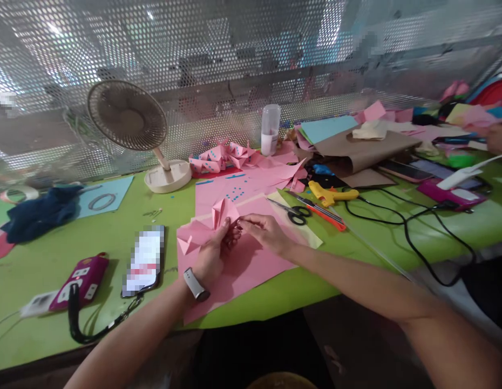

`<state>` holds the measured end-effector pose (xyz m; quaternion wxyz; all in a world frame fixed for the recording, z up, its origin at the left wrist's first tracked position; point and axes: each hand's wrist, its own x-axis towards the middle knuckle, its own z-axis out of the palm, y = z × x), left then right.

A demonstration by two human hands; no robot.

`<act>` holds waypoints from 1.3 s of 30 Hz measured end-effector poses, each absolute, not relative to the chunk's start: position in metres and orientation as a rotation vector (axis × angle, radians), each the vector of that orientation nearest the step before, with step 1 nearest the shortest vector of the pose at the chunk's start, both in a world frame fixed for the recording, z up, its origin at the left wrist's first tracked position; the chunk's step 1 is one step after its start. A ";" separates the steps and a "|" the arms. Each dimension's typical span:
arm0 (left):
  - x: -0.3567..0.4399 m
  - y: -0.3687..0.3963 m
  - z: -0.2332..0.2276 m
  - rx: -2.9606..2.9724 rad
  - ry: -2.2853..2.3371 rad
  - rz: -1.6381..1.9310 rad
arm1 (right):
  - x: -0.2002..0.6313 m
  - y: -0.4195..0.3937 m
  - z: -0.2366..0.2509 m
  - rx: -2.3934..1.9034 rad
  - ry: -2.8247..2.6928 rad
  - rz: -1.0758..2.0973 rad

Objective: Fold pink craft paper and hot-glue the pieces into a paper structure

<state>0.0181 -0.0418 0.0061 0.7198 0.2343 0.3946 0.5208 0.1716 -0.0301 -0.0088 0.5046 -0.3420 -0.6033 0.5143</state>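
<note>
My left hand (214, 253), with a grey watch band at the wrist, grips a folded pink paper piece (223, 212) between thumb and fingers. My right hand (264, 231) pinches at the right edge of that same piece, its fingertips close together. Under both hands lie flat pink paper sheets (251, 270). Another folded pink point (188, 246) rests left of my left hand. Small blue dots (236, 193) and blue strips are on the pink sheet just beyond. Scissors (293, 212) with black handles lie right of the hands, beside a red cutter knife (324, 212).
A yellow glue gun (331, 194) with a black cord lies at right. Behind stand a small fan (129, 116), a pile of dotted pink folded papers (222, 156) and a bottle (270, 132). A phone (143, 261) and purple power strip (80, 281) lie left. Another person's hand (499, 139) shows far right.
</note>
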 end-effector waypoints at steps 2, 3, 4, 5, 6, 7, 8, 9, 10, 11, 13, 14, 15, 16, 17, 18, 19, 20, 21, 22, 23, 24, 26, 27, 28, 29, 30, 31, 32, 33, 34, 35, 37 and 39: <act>0.019 -0.043 0.005 0.523 0.876 1.145 | 0.172 -0.030 -0.009 -0.820 -1.479 1.208; 0.019 -0.043 0.004 0.521 0.882 1.144 | 0.172 -0.030 -0.009 -0.822 -1.492 1.188; 0.020 -0.043 0.003 0.519 0.890 1.144 | 0.172 -0.030 -0.009 -0.828 -1.503 1.169; 0.020 -0.044 0.003 0.518 0.897 1.143 | 0.172 -0.030 -0.009 -0.837 -1.511 1.151; 0.021 -0.044 0.003 0.521 0.901 1.141 | 0.172 -0.030 -0.009 -0.847 -1.519 1.136; 0.021 -0.044 0.003 0.529 0.900 1.141 | 0.172 -0.030 -0.009 -0.856 -1.527 1.122; 0.022 -0.045 0.003 0.539 0.895 1.139 | 0.171 -0.031 -0.009 -0.863 -1.532 1.108; 0.023 -0.045 0.003 0.550 0.888 1.138 | 0.171 -0.031 -0.009 -0.871 -1.534 1.090; 0.023 -0.046 0.003 0.556 0.884 1.138 | 0.170 -0.032 -0.009 -0.882 -1.540 1.067; 0.024 -0.046 0.004 0.555 0.884 1.140 | 0.170 -0.033 -0.009 -0.896 -1.548 1.041; 0.025 -0.047 0.004 0.549 0.885 1.147 | 0.170 -0.034 -0.009 -0.914 -1.566 1.011; 0.025 -0.048 0.005 0.553 0.884 1.147 | 0.170 -0.035 -0.008 -0.919 -1.571 1.010; 0.026 -0.049 0.005 0.564 0.883 1.144 | 0.170 -0.036 -0.008 -0.923 -1.572 1.013; 0.026 -0.049 0.005 0.581 0.884 1.138 | 0.170 -0.036 -0.007 -0.926 -1.566 1.021; 0.026 -0.050 0.005 0.600 0.889 1.133 | 0.170 -0.037 -0.007 -0.930 -1.554 1.033; 0.026 -0.050 0.004 0.617 0.897 1.131 | 0.170 -0.038 -0.006 -0.936 -1.541 1.047; 0.026 -0.051 0.004 0.628 0.907 1.130 | 0.170 -0.039 -0.006 -0.941 -1.526 1.064; 0.026 -0.051 0.004 0.636 0.915 1.133 | 0.170 -0.039 -0.006 -0.944 -1.511 1.082; 0.025 -0.051 0.004 0.640 0.921 1.134 | 0.170 -0.040 -0.006 -0.945 -1.499 1.097; 0.025 -0.051 0.004 0.642 0.923 1.135 | 0.170 -0.040 -0.006 -0.945 -1.488 1.108; 0.025 -0.051 0.004 0.641 0.926 1.136 | 0.170 -0.040 -0.005 -0.943 -1.479 1.113; 0.025 -0.051 0.004 0.638 0.930 1.133 | 0.171 -0.040 -0.005 -0.939 -1.477 1.118; 0.025 -0.051 0.005 0.626 0.946 1.144 | 0.173 -0.039 -0.004 -0.912 -1.485 1.142; 0.024 -0.050 0.004 0.621 0.957 1.153 | 0.175 -0.038 -0.003 -0.892 -1.484 1.156; 0.024 -0.050 0.004 0.621 0.963 1.163 | 0.176 -0.038 -0.002 -0.873 -1.478 1.169; 0.024 -0.050 0.003 0.627 0.965 1.168 | 0.178 -0.037 -0.001 -0.863 -1.472 1.180; 0.024 -0.049 0.002 0.641 0.964 1.167 | 0.180 -0.037 0.000 -0.864 -1.470 1.191; 0.024 -0.049 0.001 0.662 0.956 1.157 | 0.181 -0.036 0.001 -0.874 -1.476 1.204; 0.023 -0.049 0.000 0.686 0.942 1.143 | 0.182 -0.036 0.001 -0.889 -1.489 1.219; 0.023 -0.050 -0.002 0.707 0.930 1.131 | 0.182 -0.036 0.002 -0.902 -1.508 1.237; 0.023 -0.050 -0.002 0.719 0.925 1.119 | 0.182 -0.036 0.002 -0.909 -1.523 1.251; 0.023 -0.050 -0.003 0.722 0.926 1.110 | 0.181 -0.036 0.002 -0.910 -1.530 1.264; 0.022 -0.051 -0.002 0.703 0.946 1.091 | 0.180 -0.036 0.002 -0.896 -1.532 1.271; 0.021 -0.051 0.002 0.674 0.946 1.067 | 0.179 -0.036 0.002 -0.882 -1.540 1.265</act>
